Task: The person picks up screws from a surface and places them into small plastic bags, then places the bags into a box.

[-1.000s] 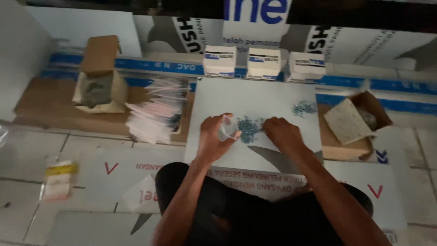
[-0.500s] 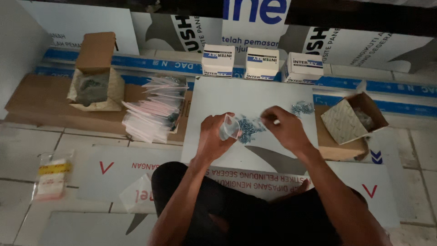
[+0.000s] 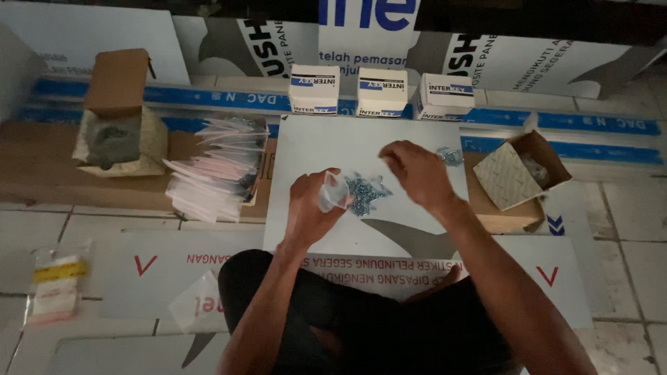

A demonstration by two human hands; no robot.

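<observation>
Two hands | left hand (image 3: pixel 309 208) fingers grip clear bag (image 3: pixel 333 192) | right hand (image 3: pixel 410 170) fingers pinched, raised

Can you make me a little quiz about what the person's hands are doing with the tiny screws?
1. True or false: the left hand holds a small clear bag.
2. Which is nearer the right hand?
A. the pile of screws
B. the stack of small bags
3. Fill in: at the back of the white board stand ___ small white boxes in a row.

Key
1. True: its fingers pinch the bag just left of the screws.
2. A: the pile lies between both hands, while the stack is off to the left.
3. Three.
</observation>
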